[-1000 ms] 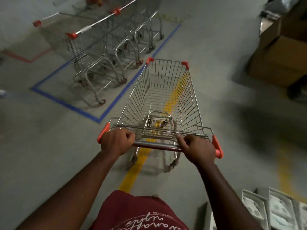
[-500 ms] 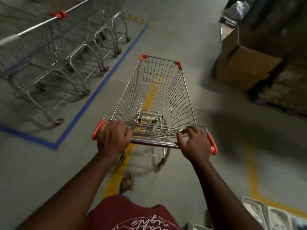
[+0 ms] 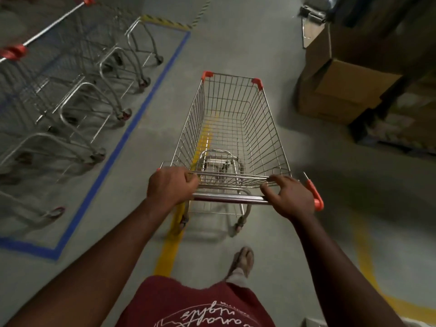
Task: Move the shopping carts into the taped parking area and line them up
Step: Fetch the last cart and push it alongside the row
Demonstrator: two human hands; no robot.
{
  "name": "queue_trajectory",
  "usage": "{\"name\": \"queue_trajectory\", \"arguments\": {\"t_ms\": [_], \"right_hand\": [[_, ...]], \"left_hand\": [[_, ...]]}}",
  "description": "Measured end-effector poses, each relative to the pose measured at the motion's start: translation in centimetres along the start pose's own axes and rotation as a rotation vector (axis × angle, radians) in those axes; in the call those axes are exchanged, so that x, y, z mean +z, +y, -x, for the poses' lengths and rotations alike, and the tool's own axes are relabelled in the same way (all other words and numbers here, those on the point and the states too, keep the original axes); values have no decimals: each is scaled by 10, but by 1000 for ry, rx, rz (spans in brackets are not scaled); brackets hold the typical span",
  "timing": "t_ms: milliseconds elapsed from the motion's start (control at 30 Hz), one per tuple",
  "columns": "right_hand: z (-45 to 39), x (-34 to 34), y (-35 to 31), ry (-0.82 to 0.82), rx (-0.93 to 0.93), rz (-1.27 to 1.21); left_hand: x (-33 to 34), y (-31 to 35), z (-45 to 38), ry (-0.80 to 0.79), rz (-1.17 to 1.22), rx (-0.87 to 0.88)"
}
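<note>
- Nearest, the left hand and right hand are both clamped on the handle bar of the shopping cart, one toward each end.
- Ahead of the hands, the empty cart rolls along a yellow floor line, still outside the taped area.
- Since a second ago the blue tape has slid back beside the left hand; the cart now runs alongside the bay, not into it.
- Left of the hands, the parked carts stand in a row inside the tape.
- Judging by this, a leftward turn is still needed to park.
- Far right, cardboard boxes are stacked.
</note>
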State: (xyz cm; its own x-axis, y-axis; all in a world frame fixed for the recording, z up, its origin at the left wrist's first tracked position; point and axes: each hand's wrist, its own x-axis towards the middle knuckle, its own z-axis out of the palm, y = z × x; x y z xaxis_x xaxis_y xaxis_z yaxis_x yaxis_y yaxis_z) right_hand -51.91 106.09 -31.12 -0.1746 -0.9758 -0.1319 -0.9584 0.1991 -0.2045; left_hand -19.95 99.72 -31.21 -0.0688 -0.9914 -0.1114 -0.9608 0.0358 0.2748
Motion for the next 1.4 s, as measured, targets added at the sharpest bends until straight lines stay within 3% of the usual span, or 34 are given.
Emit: {"name": "queue_trajectory", "arguments": {"t_ms": [267, 567, 933, 1400], "right_hand": [[-171, -40, 78, 1, -100, 5], [-331, -88, 125, -54, -135, -29], [-581, -109, 150, -24, -142, 3], [-900, -152, 175, -37, -152, 21]], "left_hand": [[13, 106, -128, 62, 68, -25], [11, 190, -266, 86, 82, -199], [14, 245, -505, 130, 117, -232], [-11, 314, -800, 17, 87, -164]]}}
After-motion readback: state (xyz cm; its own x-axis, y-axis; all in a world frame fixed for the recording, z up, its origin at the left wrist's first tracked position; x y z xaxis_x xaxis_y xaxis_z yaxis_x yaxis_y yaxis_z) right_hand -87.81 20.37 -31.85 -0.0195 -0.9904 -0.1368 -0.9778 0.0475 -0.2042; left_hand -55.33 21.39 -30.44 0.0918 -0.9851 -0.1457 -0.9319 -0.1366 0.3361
